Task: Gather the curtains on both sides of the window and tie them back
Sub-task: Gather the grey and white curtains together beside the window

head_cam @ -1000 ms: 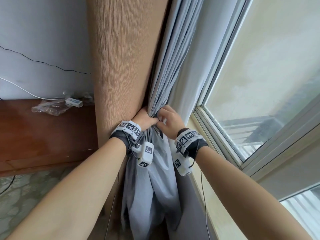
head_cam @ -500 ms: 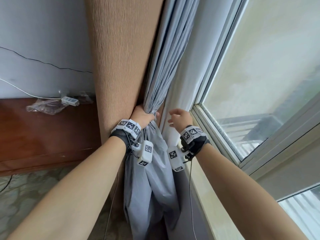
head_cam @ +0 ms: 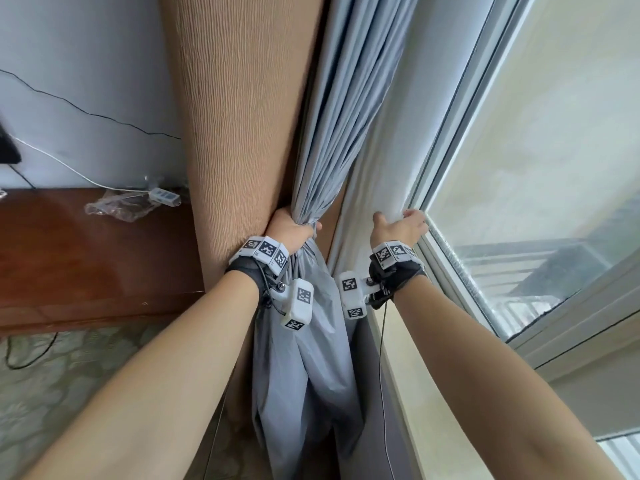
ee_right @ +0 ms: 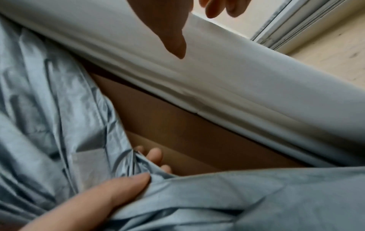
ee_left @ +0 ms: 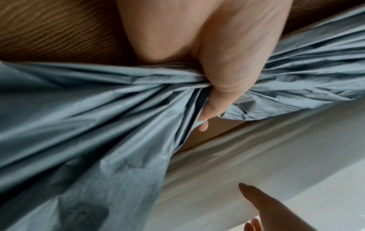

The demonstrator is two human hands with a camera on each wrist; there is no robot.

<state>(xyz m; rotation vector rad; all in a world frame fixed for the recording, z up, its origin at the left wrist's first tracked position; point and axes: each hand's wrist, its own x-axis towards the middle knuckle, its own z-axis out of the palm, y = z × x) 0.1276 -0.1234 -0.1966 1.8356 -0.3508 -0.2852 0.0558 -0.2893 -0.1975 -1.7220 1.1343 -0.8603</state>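
A grey-blue curtain point(head_cam: 332, 140) hangs between a brown wall panel and the window. My left hand point(head_cam: 299, 232) grips it in a tight bunch at waist height; the left wrist view shows the thumb point(ee_left: 221, 87) curled over the gathered folds point(ee_left: 98, 117). To the right, a white curtain point(head_cam: 384, 150) hangs flat against the window frame. My right hand point(head_cam: 398, 223) reaches its edge. In the right wrist view its thumb point(ee_right: 173, 39) lies in front of the white cloth point(ee_right: 247, 81), the fingers point(ee_right: 215, 7) are past the edge, and nothing is pinched.
The brown ribbed wall panel point(head_cam: 242, 116) stands just left of the curtains. A dark wooden cabinet top point(head_cam: 86, 265) carries a plastic bag point(head_cam: 114, 207) and a white power strip point(head_cam: 162, 195). The window pane point(head_cam: 536, 168) and pale sill point(head_cam: 412, 375) are on the right.
My right hand let go of the grey bunch and moved right to the white curtain's edge by the window frame. The left hand kept its grip on the bunch.
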